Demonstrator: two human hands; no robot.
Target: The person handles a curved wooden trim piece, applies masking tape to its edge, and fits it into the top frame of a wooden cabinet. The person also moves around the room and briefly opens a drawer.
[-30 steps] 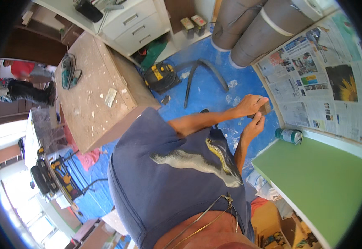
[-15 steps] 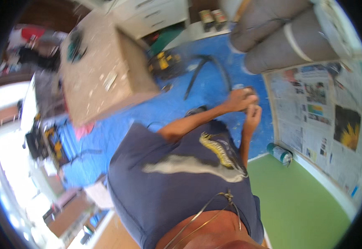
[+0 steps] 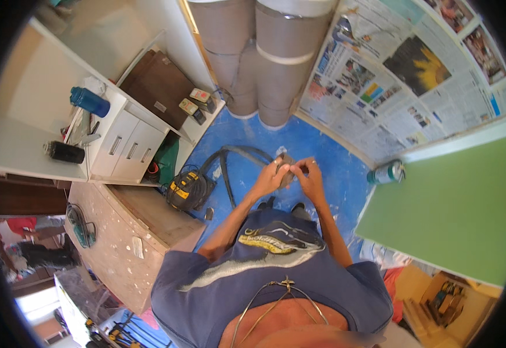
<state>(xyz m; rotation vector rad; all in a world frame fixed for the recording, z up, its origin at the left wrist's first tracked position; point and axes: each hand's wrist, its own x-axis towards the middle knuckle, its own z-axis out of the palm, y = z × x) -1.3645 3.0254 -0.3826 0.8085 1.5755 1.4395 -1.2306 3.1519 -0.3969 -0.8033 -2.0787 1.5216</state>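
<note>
My left hand (image 3: 271, 177) and my right hand (image 3: 310, 177) meet in front of my chest, above the blue floor sheet. Between them is a small flat brown-grey piece (image 3: 286, 161), its exact kind not clear. The fingers of my left hand are closed around its near side. Thumb and fingertips of my right hand pinch at its right edge. Part of the piece is hidden behind the fingers. On the floor to the left, a black hose (image 3: 225, 168) curves up toward my left hand without touching it.
A black and yellow vacuum cleaner (image 3: 187, 189) stands left, beside a paint-spotted wooden box (image 3: 116, 238) bearing a green power tool (image 3: 81, 225). Two wrapped rolls (image 3: 282, 64) stand ahead. A green and white canister (image 3: 387, 173) lies by a green panel (image 3: 444, 214) at right. Newspaper (image 3: 380, 104) covers the wall.
My view has swung round, so the rolls now stand straight ahead and the wooden box lies lower left. Both hands stay together at the brown-grey piece, now more sharply seen.
</note>
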